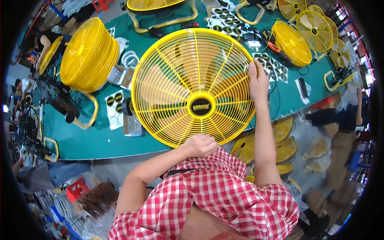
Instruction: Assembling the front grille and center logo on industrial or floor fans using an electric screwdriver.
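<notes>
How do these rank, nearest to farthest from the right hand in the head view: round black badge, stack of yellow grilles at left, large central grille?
1. Large central grille: the right hand touches its right rim.
2. Round black badge: at that grille's centre.
3. Stack of yellow grilles: far left.

Fan (201,107) at the counter's near edge

On the counter (88,140), a stack of grilles (90,56) is sitting left of the fan, while a box of small parts (134,126) is lying just beside it. Rightward, a sticker sheet (277,68) is lying near, with another fan (292,43) standing beyond.
</notes>
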